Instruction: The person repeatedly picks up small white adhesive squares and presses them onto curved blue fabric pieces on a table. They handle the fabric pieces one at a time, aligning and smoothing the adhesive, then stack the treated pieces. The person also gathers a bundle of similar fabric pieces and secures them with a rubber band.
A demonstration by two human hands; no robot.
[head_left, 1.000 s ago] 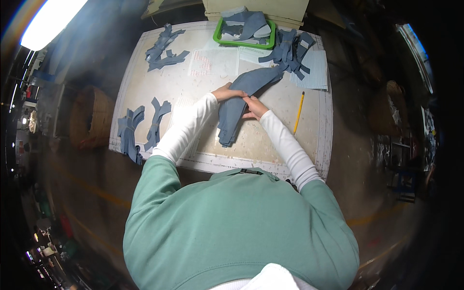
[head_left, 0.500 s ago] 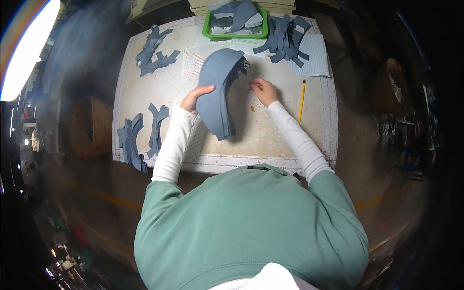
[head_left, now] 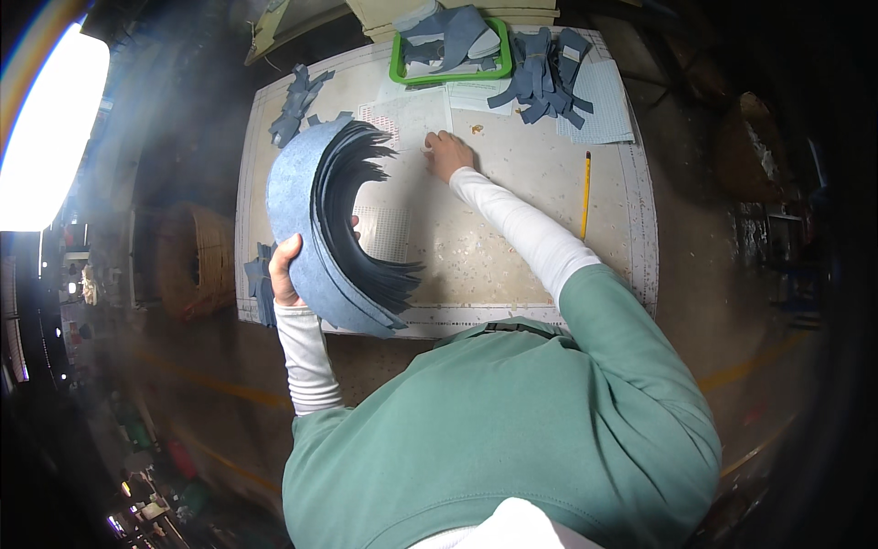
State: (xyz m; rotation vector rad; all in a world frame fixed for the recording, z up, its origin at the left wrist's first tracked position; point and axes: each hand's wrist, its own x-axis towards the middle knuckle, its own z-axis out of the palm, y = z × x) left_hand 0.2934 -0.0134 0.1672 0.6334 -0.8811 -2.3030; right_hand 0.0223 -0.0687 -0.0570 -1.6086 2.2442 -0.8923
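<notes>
My left hand (head_left: 285, 270) grips a thick stack of curved blue strips (head_left: 302, 201), felt-like or leather-like, at its outer edge. The thumb lies on the top strip, and fingertips show through the inner curve. The stack is raised over the left part of the table (head_left: 512, 265), its ends fanned into many thin layers. Beyond it, to the right, my right hand (head_left: 448, 156) is low over the tabletop with bent, slightly parted fingers. Nothing shows in them. A small yellow-brown scrap (head_left: 477, 129) lies just past that hand.
A green tray (head_left: 448, 80) of blue pieces stands at the far edge. Bundled blue strips (head_left: 544, 78) lie beside it on pale sheets (head_left: 604, 105). More strips lie far left (head_left: 297, 101) and near left (head_left: 262, 288), partly hidden. A yellow pencil (head_left: 586, 197) rests at right.
My left hand has brought the stack left and nearer, tilting it so its layers fan out. My right hand has moved left and slightly farther away across the table.
</notes>
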